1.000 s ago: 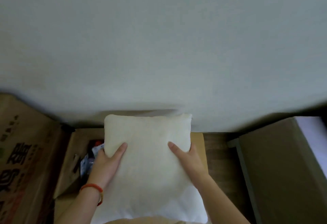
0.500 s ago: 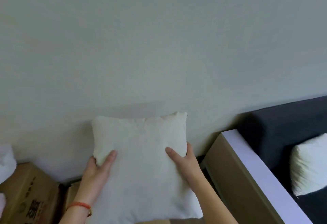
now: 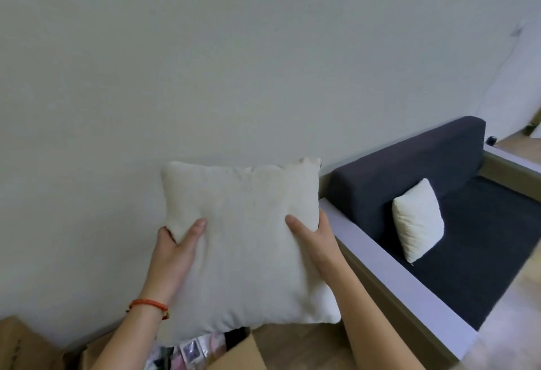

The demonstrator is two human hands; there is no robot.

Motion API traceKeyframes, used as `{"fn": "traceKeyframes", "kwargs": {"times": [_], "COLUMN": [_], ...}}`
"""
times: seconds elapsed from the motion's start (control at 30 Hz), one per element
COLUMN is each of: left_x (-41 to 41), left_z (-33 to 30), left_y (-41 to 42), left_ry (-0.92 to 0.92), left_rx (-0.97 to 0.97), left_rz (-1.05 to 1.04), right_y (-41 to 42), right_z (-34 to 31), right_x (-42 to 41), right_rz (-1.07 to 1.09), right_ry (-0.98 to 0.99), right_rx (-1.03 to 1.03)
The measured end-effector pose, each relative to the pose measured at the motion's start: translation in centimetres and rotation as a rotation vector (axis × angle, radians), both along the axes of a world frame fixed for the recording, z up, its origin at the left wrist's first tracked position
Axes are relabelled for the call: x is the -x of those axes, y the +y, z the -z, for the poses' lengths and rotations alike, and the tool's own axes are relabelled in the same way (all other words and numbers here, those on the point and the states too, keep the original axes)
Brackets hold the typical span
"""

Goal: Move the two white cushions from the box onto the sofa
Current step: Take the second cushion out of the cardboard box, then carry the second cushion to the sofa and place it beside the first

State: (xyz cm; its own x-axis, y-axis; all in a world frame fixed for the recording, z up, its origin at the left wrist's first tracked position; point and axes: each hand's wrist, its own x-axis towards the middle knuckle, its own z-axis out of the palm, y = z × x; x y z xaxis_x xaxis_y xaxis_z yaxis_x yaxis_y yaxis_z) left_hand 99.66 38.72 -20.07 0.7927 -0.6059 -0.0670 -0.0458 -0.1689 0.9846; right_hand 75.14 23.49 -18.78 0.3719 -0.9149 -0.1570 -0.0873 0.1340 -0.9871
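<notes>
I hold a white square cushion (image 3: 246,238) up in the air in front of the wall. My left hand (image 3: 175,255) grips its left edge and my right hand (image 3: 316,241) grips its right edge, thumbs on the front face. Below it the open cardboard box (image 3: 234,352) shows at the bottom edge, with small packets inside. To the right stands the dark grey sofa (image 3: 483,223). A second white cushion (image 3: 417,220) leans upright against the sofa's backrest.
The sofa's near armrest (image 3: 395,270) has a pale top and brown side, just right of my right arm. Another cardboard box (image 3: 17,343) sits at bottom left. A plain wall fills the view behind. Wooden floor (image 3: 512,311) lies right of the sofa.
The cushion has risen out of the box and the view has swung right. The sofa and its cushion have come fully into view.
</notes>
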Motion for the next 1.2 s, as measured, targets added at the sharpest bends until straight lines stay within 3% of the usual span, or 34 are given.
{"fn": "traceKeyframes", "kwargs": {"times": [0.27, 0.47, 0.83, 1.2], "left_x": [9.4, 20.9, 48.1, 66.0], "left_z": [-5.8, -8.0, -6.3, -4.5], "left_y": [-3.4, -10.0, -21.7, -33.5], "left_ry": [-0.108, -0.154, -0.063, -0.017], "left_rx": [0.057, 0.115, 0.123, 0.056], "left_rz": [0.119, 0.308, 0.522, 0.631], "right_y": [-1.0, -3.7, -10.2, -19.5], "right_z": [-3.2, -4.5, -3.5, -1.3], "right_x": [10.8, 24.1, 52.0, 70.4], "right_rz": [0.145, 0.323, 0.52, 0.623], "right_ry": [-0.09, -0.075, 0.015, 0.028], "right_rx": [0.084, 0.124, 0.13, 0.114]}}
